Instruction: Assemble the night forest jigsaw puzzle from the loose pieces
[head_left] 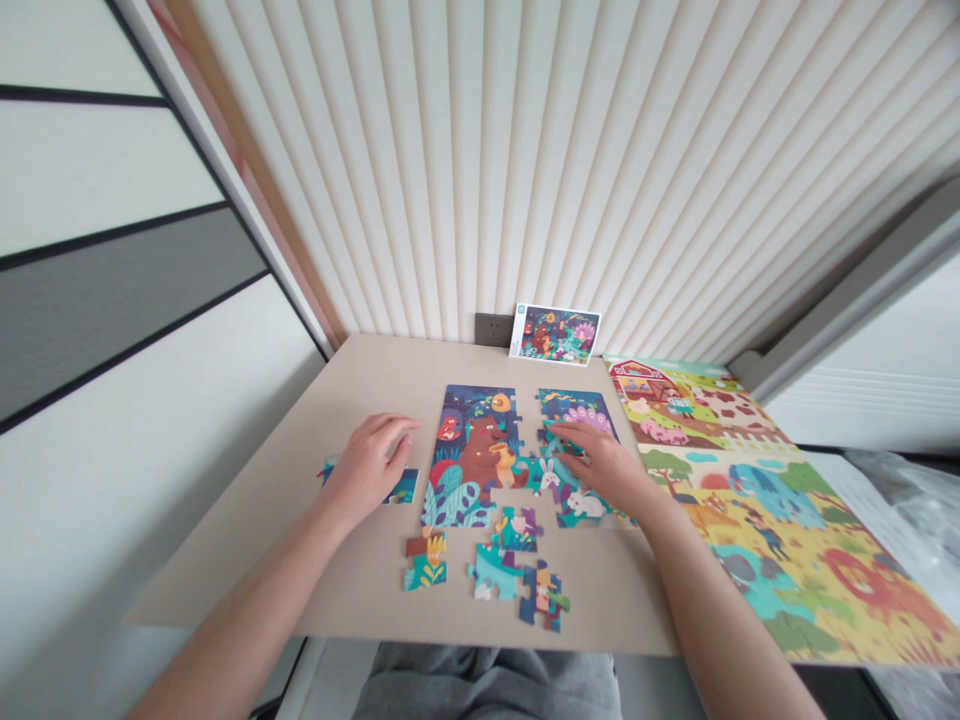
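My left hand (373, 457) is left of the jigsaw puzzle (480, 445), its fingers loosely stretched and thumb apart, holding nothing. Loose jigsaw pieces (405, 487) lie partly hidden under it. My right hand (600, 462) rests over the puzzle's right section (574, 404), fingers spread on the peacock and rabbit picture. A gap runs between the upper parts of the bear section and the peacock section; lower down they meet near the rabbits. Below the puzzle lie several loose pieces: a yellow-leaf piece (426, 562), a purple and teal piece (517, 528), a light teal piece (495, 574) and a dark blue piece (543, 596).
A picture card (556, 335) leans against the ribbed wall beside a dark socket (493, 329). At the right lie a farm puzzle (701, 408) and a safari puzzle (787, 550). Clear plastic wrapping (915, 510) is beyond them. The beige table's (345, 610) front edge is near my lap.
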